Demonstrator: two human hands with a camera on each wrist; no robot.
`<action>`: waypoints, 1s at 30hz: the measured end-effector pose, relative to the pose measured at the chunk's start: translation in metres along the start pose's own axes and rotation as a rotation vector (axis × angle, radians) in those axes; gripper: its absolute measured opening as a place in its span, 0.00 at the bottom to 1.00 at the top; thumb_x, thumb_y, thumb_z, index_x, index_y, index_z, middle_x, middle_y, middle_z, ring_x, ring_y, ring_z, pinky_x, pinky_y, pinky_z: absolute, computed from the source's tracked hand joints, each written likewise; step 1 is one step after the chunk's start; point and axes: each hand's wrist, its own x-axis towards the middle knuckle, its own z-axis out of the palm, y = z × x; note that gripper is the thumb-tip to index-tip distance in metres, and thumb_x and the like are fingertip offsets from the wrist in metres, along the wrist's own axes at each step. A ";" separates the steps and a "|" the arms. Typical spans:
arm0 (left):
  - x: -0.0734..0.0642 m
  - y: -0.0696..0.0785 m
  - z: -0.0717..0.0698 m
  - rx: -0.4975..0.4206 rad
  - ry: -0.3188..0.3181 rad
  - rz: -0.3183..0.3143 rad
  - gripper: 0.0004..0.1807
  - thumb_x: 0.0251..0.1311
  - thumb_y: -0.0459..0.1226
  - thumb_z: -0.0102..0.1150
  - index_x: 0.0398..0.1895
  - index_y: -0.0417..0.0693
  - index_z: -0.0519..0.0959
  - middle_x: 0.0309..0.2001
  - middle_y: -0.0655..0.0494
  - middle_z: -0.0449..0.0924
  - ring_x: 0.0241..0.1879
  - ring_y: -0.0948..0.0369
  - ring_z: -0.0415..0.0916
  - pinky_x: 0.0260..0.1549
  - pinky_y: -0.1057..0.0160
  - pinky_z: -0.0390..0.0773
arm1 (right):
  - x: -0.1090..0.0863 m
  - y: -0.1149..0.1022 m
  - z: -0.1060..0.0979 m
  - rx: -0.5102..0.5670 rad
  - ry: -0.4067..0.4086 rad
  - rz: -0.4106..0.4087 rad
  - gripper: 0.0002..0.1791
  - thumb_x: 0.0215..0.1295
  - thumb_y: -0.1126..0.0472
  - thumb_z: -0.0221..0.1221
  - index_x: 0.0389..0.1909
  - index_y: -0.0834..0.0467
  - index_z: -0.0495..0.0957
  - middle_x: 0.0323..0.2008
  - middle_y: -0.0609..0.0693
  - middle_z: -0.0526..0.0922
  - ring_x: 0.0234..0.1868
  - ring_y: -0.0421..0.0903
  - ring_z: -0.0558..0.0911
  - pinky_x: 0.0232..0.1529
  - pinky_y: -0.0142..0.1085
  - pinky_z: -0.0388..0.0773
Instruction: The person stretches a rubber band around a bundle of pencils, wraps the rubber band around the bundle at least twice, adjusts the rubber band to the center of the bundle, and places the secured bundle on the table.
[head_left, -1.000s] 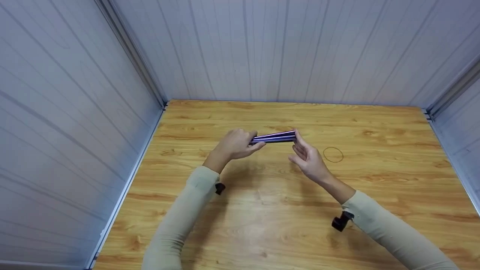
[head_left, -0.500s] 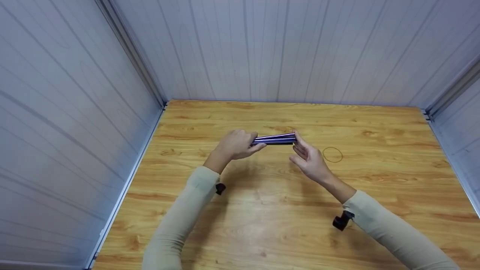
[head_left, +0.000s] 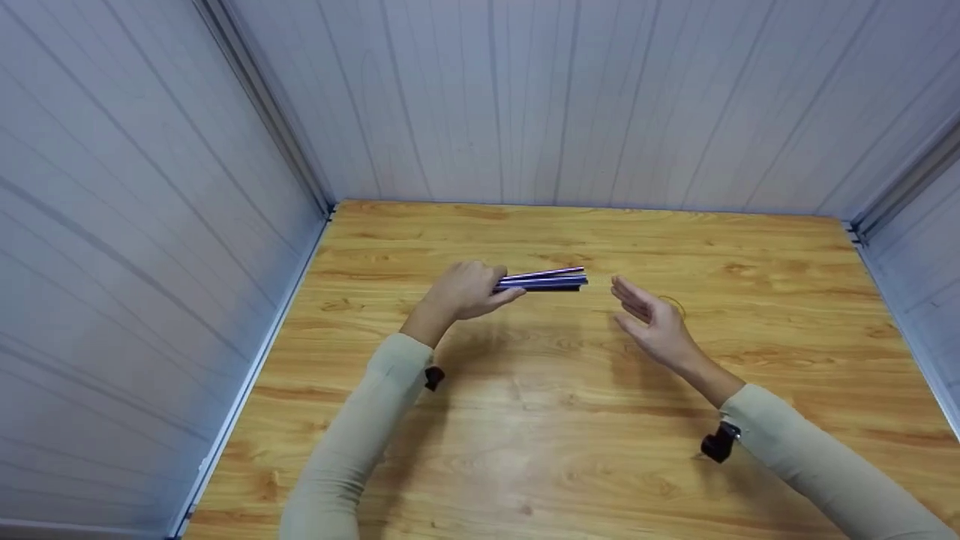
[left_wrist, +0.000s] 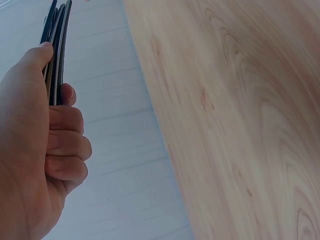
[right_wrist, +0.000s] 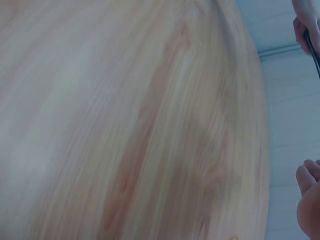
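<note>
My left hand (head_left: 466, 291) grips a bundle of slim, shiny sticks (head_left: 547, 282) in dark blue, purple and black. They point right above the wooden table, and their free ends fan slightly apart. In the left wrist view, curled fingers wrap the sticks (left_wrist: 57, 45) and the thumb lies along them; whether they are pens, pencils or straws I cannot tell. My right hand (head_left: 656, 322) is a short way right of the stick ends, fingers fairly straight, touching nothing. Behind it a thin yellow-brown loop like a rubber band (head_left: 677, 301) lies on the table, partly hidden.
The wood-grain table (head_left: 510, 450) is bounded by a pale panelled back wall (head_left: 525, 97) and side walls, the left wall (head_left: 135, 262) being nearest. A small black wrist camera hangs under each sleeve.
My right hand has come off the stick ends and moved right, now partly covering the loop. The left hand keeps its grip, shifting slightly left; the stick ends have spread.
</note>
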 end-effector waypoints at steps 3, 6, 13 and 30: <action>0.001 -0.001 0.000 -0.002 0.000 0.004 0.29 0.87 0.60 0.50 0.35 0.47 0.74 0.23 0.62 0.58 0.24 0.63 0.58 0.30 0.61 0.63 | -0.002 0.009 -0.013 -0.064 -0.004 0.013 0.34 0.80 0.75 0.61 0.83 0.72 0.65 0.81 0.71 0.72 0.81 0.70 0.74 0.73 0.18 0.72; 0.002 0.000 0.000 -0.017 -0.005 0.012 0.30 0.87 0.61 0.49 0.36 0.46 0.76 0.23 0.62 0.58 0.24 0.63 0.58 0.30 0.61 0.62 | -0.001 0.017 -0.028 -0.148 -0.005 0.026 0.34 0.80 0.70 0.65 0.83 0.69 0.68 0.80 0.69 0.75 0.80 0.69 0.76 0.76 0.29 0.76; 0.001 -0.001 0.001 -0.035 -0.007 -0.009 0.31 0.88 0.61 0.48 0.42 0.43 0.82 0.22 0.61 0.60 0.24 0.63 0.60 0.31 0.60 0.65 | 0.013 0.036 -0.061 -0.407 -0.012 -0.018 0.35 0.77 0.61 0.72 0.79 0.66 0.73 0.74 0.71 0.80 0.74 0.71 0.80 0.73 0.65 0.80; -0.001 0.000 0.001 -0.026 0.002 0.000 0.30 0.87 0.61 0.49 0.35 0.46 0.76 0.22 0.62 0.58 0.23 0.63 0.57 0.29 0.61 0.62 | 0.017 0.072 -0.075 -0.717 -0.058 -0.065 0.31 0.68 0.56 0.80 0.66 0.65 0.84 0.57 0.68 0.82 0.50 0.63 0.81 0.48 0.60 0.81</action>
